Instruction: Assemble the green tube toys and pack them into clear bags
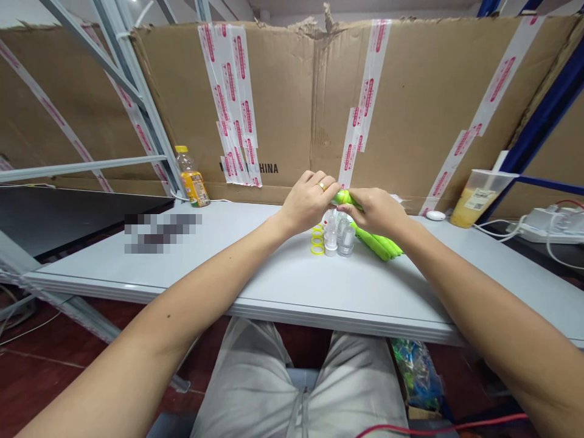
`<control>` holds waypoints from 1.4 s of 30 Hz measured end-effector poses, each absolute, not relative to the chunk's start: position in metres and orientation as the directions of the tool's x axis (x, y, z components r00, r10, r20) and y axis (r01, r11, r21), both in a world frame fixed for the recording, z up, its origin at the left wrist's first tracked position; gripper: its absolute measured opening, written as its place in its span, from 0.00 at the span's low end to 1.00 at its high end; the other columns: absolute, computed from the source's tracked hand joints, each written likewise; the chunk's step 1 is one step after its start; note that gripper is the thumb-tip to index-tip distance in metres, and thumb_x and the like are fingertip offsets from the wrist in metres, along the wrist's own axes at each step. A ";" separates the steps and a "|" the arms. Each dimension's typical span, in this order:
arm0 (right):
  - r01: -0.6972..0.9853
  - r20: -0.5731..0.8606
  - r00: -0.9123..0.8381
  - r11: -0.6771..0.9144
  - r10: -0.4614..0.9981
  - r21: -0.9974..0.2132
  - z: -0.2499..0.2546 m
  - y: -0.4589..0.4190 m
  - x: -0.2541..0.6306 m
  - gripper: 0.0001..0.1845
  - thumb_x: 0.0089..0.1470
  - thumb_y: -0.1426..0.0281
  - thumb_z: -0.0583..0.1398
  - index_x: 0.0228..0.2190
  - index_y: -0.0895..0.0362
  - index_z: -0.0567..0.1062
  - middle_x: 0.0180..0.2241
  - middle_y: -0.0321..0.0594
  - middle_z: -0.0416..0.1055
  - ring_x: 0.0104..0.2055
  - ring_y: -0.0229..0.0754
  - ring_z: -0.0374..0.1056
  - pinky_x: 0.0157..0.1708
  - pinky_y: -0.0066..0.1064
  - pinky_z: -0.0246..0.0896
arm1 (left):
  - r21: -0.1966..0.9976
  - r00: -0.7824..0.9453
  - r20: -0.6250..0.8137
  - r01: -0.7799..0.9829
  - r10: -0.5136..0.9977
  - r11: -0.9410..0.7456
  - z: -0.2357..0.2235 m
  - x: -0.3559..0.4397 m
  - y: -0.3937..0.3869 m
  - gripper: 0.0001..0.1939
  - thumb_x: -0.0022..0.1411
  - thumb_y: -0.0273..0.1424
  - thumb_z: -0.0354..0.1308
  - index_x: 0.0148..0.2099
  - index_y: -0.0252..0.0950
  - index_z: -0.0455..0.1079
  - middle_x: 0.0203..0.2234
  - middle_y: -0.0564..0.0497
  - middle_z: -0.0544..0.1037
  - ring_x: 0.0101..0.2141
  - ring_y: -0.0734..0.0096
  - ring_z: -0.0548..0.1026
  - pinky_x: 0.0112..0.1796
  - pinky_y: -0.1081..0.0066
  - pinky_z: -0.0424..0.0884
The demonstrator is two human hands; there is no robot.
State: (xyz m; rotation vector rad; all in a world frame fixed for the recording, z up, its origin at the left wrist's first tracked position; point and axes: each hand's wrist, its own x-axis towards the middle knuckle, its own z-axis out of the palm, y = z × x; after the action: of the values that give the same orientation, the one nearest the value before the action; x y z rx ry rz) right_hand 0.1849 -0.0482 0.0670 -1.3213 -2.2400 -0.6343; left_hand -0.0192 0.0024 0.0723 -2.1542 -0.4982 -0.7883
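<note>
My left hand (310, 201), with a ring on one finger, and my right hand (376, 207) meet above the table. Both are closed around a small lime-green piece (343, 198) with a yellowish band; its exact kind is mostly hidden by my fingers. Just below, yellow rings (317, 249) lie in a row on the tabletop. Beside them stand white plastic fittings (331, 243) and small clear plastic containers (345, 243), each in a line running away from me. A folded lime-green bundle (383, 246) lies under my right hand and wrist.
The grey table (292, 286) backs onto a tall taped cardboard sheet (283, 91). A juice bottle (196, 185) stands at back left. At right are a plastic drink cup (474, 201), a white oval object (435, 215) and a power strip (550, 225) with cables.
</note>
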 end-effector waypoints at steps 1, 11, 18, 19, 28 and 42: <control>0.894 0.609 -0.429 0.411 0.667 0.179 0.066 -0.048 0.185 0.22 0.65 0.54 0.51 0.37 0.59 0.74 0.32 0.47 0.75 0.29 0.45 0.65 0.28 0.33 0.43 | -0.528 0.732 0.673 0.574 0.104 -0.626 0.072 -0.019 0.002 0.08 0.70 0.32 0.48 0.45 0.35 0.67 0.41 0.42 0.77 0.41 0.56 0.72 0.42 0.59 0.63; 0.888 0.653 -0.460 0.297 0.601 0.352 0.059 -0.043 0.185 0.27 0.67 0.56 0.49 0.54 0.64 0.71 0.39 0.51 0.76 0.41 0.50 0.69 0.28 0.35 0.43 | -0.342 0.725 0.606 0.610 0.328 -0.715 0.075 -0.019 -0.010 0.19 0.68 0.34 0.52 0.58 0.30 0.64 0.43 0.40 0.77 0.45 0.56 0.75 0.42 0.62 0.66; 0.898 0.616 -0.439 0.302 0.654 0.319 0.061 -0.046 0.183 0.26 0.67 0.57 0.48 0.53 0.62 0.71 0.39 0.51 0.77 0.35 0.50 0.68 0.27 0.34 0.42 | -0.385 0.748 0.583 0.599 0.318 -0.702 0.078 -0.017 -0.008 0.12 0.67 0.30 0.54 0.51 0.31 0.67 0.43 0.40 0.77 0.44 0.56 0.74 0.41 0.62 0.64; 0.901 0.612 -0.434 0.313 0.661 0.300 0.062 -0.047 0.183 0.25 0.66 0.57 0.49 0.51 0.62 0.72 0.38 0.51 0.77 0.34 0.49 0.68 0.27 0.34 0.42 | -0.406 0.753 0.585 0.593 0.300 -0.696 0.078 -0.018 -0.008 0.12 0.68 0.31 0.54 0.51 0.30 0.67 0.43 0.40 0.77 0.44 0.56 0.73 0.41 0.62 0.63; 0.828 0.583 -0.442 0.560 0.682 -0.028 0.071 -0.049 0.188 0.19 0.63 0.56 0.54 0.26 0.56 0.68 0.22 0.37 0.65 0.23 0.37 0.52 0.27 0.31 0.45 | -0.521 0.764 0.625 0.563 0.162 -0.642 0.074 -0.018 -0.002 0.14 0.72 0.34 0.46 0.51 0.33 0.68 0.42 0.40 0.77 0.41 0.56 0.72 0.41 0.59 0.62; 0.748 0.561 -0.435 0.630 0.704 -0.210 0.077 -0.051 0.191 0.24 0.60 0.55 0.56 0.20 0.55 0.58 0.18 0.29 0.49 0.24 0.33 0.45 0.26 0.31 0.40 | -0.567 0.767 0.638 0.521 0.060 -0.638 0.070 -0.019 0.001 0.16 0.73 0.35 0.42 0.54 0.34 0.67 0.43 0.41 0.78 0.41 0.59 0.72 0.43 0.59 0.61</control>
State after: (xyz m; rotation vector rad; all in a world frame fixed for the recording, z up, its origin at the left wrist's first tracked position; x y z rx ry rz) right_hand 0.1906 -0.0514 0.0774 -1.1308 -2.2317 -0.0918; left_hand -0.0194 0.0015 0.0703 -2.1733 -0.4318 -0.7516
